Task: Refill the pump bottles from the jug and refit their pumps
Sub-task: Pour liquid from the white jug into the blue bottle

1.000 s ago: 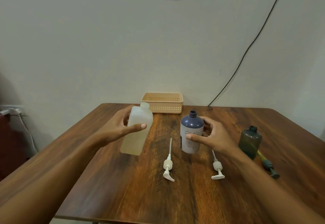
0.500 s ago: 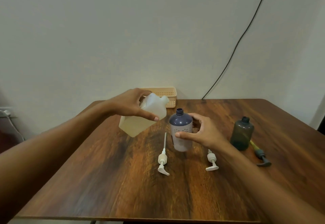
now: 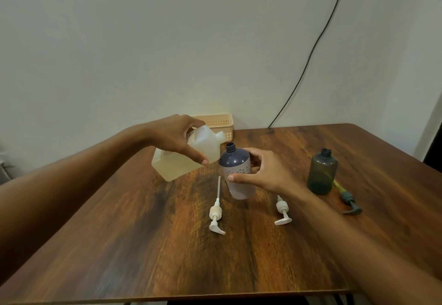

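Note:
My left hand (image 3: 181, 137) grips a translucent white jug (image 3: 177, 161) holding pale yellowish liquid, lifted off the table and tipped to the right, its spout just above and left of the mouth of a blue-and-white bottle (image 3: 236, 168). My right hand (image 3: 260, 173) wraps around that bottle, which stands upright with its neck uncapped. A dark grey-green bottle (image 3: 321, 173) stands uncapped at the right. Two white pumps (image 3: 216, 213) (image 3: 282, 211) lie flat on the table in front, and a grey-green pump (image 3: 348, 200) lies beside the dark bottle.
A wooden table (image 3: 167, 257) carries everything. A beige slotted basket (image 3: 220, 123) stands at the back edge against the wall, partly behind my left hand. A black cable (image 3: 308, 63) runs down the wall to the table's rear.
The jug has been raised from upright and tipped rightward, its spout brought close to the blue bottle's neck. My right hand has stayed on the bottle. The view has tilted upward.

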`<state>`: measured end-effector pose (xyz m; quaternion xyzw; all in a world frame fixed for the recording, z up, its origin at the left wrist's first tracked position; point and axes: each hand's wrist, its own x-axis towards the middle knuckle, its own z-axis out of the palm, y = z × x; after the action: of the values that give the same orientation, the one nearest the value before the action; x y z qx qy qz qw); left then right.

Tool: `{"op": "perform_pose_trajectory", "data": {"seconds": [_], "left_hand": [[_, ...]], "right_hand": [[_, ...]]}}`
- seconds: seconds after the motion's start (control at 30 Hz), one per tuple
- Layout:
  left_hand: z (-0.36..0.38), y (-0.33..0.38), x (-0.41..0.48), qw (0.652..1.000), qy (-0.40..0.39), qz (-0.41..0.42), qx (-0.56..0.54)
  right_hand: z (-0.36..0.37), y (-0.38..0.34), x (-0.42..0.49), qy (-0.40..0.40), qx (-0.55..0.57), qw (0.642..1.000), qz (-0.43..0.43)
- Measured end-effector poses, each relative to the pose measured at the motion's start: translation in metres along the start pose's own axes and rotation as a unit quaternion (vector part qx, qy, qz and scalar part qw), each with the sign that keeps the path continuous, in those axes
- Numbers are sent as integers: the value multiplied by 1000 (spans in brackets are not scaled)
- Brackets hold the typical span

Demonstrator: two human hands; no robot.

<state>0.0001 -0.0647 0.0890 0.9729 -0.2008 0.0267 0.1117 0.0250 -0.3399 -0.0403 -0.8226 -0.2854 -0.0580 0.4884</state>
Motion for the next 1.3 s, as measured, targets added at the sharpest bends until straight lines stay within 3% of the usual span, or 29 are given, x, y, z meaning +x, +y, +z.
{"op": "perform_pose_trajectory", "data": {"seconds": [1.3], "left_hand": [[-17,25,19,987,-109,-7,114]], "right_hand": [[2,14,-4,24,-7,1000,-7]]}}
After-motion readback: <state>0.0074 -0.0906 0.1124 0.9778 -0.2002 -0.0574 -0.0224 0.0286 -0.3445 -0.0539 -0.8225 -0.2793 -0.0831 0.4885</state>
